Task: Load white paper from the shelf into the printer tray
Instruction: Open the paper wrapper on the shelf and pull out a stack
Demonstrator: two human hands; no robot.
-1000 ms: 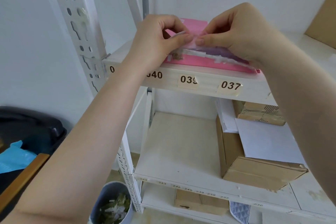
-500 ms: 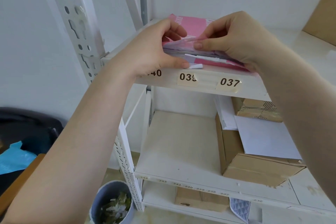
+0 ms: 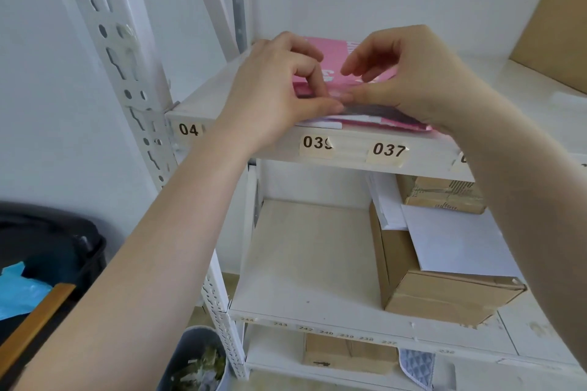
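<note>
A pink paper pack (image 3: 333,55) lies on the upper shelf (image 3: 349,152) of a white rack, its torn front end facing me with white sheets (image 3: 324,124) showing under the wrapper. My left hand (image 3: 279,95) rests on the pack's left front, thumb and forefinger pinching the wrapper edge. My right hand (image 3: 409,79) holds the wrapper from the right, thumb pressed on its front flap, other fingers curled above. The printer and its tray are out of view.
On the shelf below stand cardboard boxes (image 3: 444,292) with loose white sheets (image 3: 457,244) on top. Another box (image 3: 556,32) leans at the upper right. A grey bin (image 3: 197,362) with scraps stands by the rack's upright (image 3: 127,73); a black bin (image 3: 47,251) is at the left.
Both hands have shifted their hold on the wrapper's front end. The left hand's fingers moved from under the flap onto the top edge; the flap lies flatter on the pack.
</note>
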